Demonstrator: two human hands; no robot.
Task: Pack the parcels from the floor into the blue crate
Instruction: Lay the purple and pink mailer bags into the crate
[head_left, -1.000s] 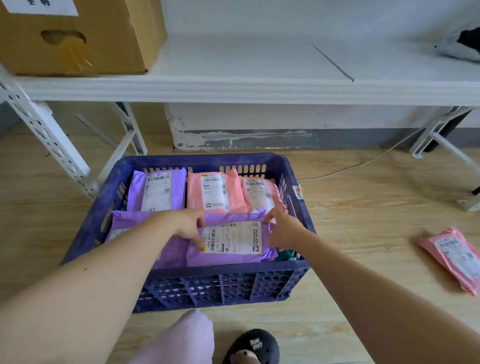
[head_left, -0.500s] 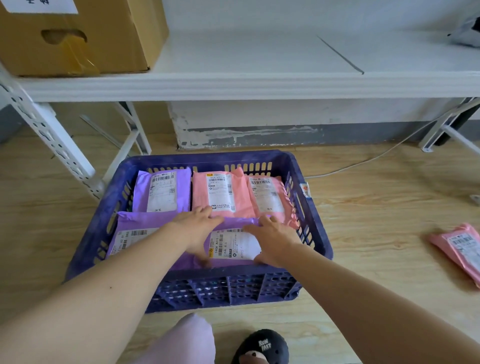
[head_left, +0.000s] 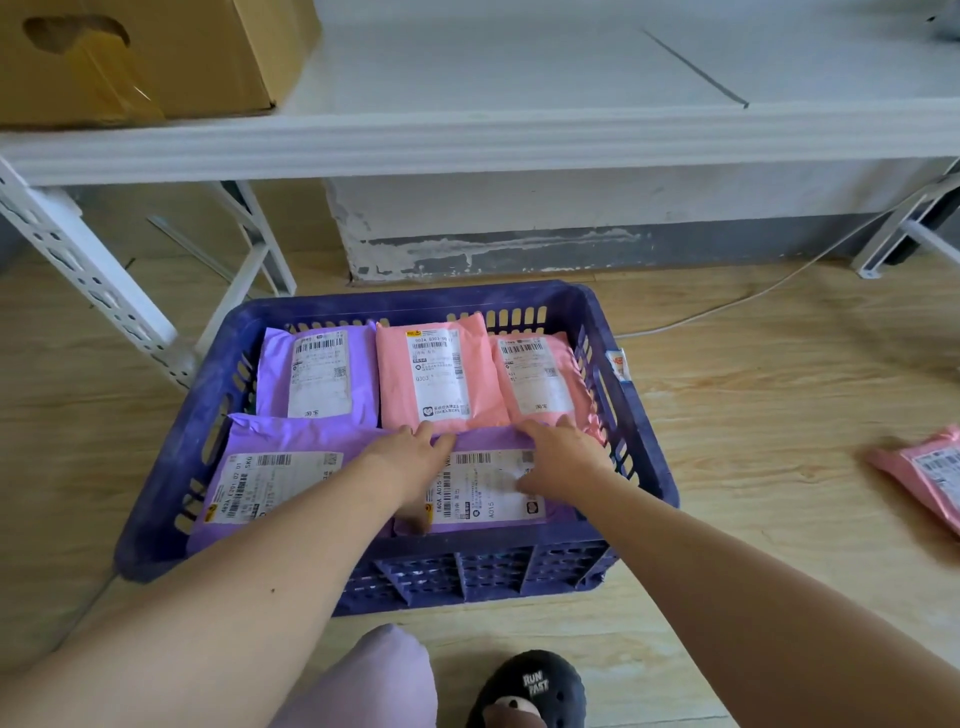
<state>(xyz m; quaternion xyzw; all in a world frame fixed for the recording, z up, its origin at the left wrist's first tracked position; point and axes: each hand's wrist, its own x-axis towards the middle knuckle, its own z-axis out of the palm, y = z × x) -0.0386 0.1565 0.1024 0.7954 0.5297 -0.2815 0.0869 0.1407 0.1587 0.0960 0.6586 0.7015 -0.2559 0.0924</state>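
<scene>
The blue crate (head_left: 644, 415) stands on the wooden floor in front of me. Its back row holds a purple parcel (head_left: 317, 374) and two pink parcels (head_left: 441, 379) (head_left: 540, 379). At the front left lies another purple parcel (head_left: 270, 478). Beside it, at the front right, is a purple parcel (head_left: 483, 493) with a white label. My left hand (head_left: 410, 462) and my right hand (head_left: 561, 460) both rest flat on this parcel, fingers spread, pressing it down. One more pink parcel (head_left: 924, 473) lies on the floor at the right edge.
A white metal shelf (head_left: 467, 140) runs above and behind the crate, with a cardboard box (head_left: 156, 57) on it at the left. Its slanted legs (head_left: 93, 291) stand left of the crate. A white cable (head_left: 727, 306) crosses the floor behind. My black slipper (head_left: 530, 691) is below.
The front right purple parcel has been lowered into the crate and laid flat. My hands moved from gripping its edges to pressing on top of it.
</scene>
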